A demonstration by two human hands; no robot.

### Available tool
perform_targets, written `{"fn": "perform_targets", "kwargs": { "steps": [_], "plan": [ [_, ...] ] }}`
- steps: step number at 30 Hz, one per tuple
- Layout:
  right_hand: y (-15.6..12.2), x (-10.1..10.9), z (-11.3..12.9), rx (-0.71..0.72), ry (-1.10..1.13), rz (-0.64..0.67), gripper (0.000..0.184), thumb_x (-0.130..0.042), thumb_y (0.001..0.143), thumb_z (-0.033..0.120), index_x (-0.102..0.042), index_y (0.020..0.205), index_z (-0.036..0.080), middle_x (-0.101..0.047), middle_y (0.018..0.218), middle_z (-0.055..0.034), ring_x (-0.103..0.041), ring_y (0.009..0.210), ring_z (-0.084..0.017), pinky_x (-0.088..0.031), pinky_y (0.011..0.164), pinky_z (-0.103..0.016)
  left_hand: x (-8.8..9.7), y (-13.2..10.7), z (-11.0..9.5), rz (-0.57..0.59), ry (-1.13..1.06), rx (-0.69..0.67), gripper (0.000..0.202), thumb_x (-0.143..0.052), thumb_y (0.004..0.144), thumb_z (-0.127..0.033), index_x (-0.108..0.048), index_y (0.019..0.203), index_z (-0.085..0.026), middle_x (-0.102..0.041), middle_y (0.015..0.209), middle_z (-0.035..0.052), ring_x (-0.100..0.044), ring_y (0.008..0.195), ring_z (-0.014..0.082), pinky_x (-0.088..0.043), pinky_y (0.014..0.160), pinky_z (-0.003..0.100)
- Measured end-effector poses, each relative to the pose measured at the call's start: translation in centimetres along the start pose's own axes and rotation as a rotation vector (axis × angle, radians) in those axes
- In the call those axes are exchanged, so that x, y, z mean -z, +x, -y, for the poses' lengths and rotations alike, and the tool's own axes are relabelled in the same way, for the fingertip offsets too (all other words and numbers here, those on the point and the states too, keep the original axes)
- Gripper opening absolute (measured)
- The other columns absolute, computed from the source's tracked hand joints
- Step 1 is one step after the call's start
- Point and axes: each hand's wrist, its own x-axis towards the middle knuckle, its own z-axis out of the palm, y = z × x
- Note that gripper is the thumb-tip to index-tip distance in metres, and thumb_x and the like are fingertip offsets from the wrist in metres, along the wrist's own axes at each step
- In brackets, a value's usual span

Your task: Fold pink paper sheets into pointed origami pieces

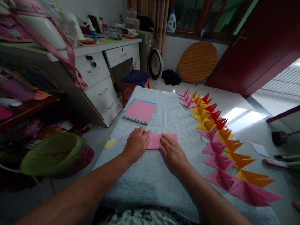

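A pink sheet of origami paper (pixel 154 142), folded into a rectangle, lies flat on the cloth-covered table. My left hand (pixel 137 142) is on its left end, fingers curled and pressed together on the paper. Across its right part rests my right hand (pixel 172 150), with the fingers stretched out flat and the thumb near the lower edge. Beyond my left hand sits a stack of square paper (pixel 140 110), pink on top with blue and green edges showing. Folded paper cranes, pink (pixel 220 161), yellow (pixel 206 124), orange (pixel 240 160) and red (pixel 220 122), stand in rows along the right side.
A light blue cloth (pixel 131 184) covers the table. At left are a bin with a green liner (pixel 53 153) and a white drawer desk (pixel 98 84). A stool (pixel 136 78), an open washing machine door (pixel 155 64) and a round wooden board (pixel 198 61) stand behind.
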Motion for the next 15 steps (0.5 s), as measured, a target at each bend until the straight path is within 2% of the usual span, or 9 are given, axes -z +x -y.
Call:
{"fn": "perform_targets", "kwargs": {
  "steps": [4, 9, 15],
  "plan": [
    [0.05, 0.01, 0.18, 0.005, -0.006, -0.034, 0.029, -0.044, 0.102, 0.023, -0.064, 0.122, 0.018, -0.061, 0.137, -0.0152, -0.056, 0.128, -0.025, -0.044, 0.11, -0.043, 0.06, 0.41, 0.43, 0.027, -0.125, 0.051, 0.023, -0.059, 0.093, -0.026, -0.069, 0.112, -0.018, -0.062, 0.102, 0.0082, -0.056, 0.099, 0.0245, -0.046, 0.092, 0.039],
    [-0.31, -0.24, 0.33, 0.046, -0.123, 0.003, 0.026, -0.048, 0.101, 0.025, -0.066, 0.12, 0.024, -0.056, 0.142, -0.0156, -0.048, 0.136, -0.031, -0.042, 0.109, -0.05, 0.16, 0.85, 0.74, 0.034, -0.209, 0.094, 0.017, -0.06, 0.091, -0.024, -0.068, 0.105, -0.017, -0.063, 0.101, 0.008, -0.058, 0.098, 0.0246, -0.046, 0.09, 0.038],
    [-0.2, -0.31, 0.45, 0.036, -0.132, -0.018, 0.024, -0.048, 0.102, 0.027, -0.068, 0.114, 0.023, -0.059, 0.139, -0.0148, -0.049, 0.135, -0.03, -0.042, 0.11, -0.049, 0.06, 1.0, 0.89, 0.028, -0.237, 0.092, 0.014, -0.059, 0.091, -0.025, -0.068, 0.099, -0.019, -0.062, 0.096, 0.0062, -0.058, 0.095, 0.0234, -0.045, 0.088, 0.036]
  ]
}}
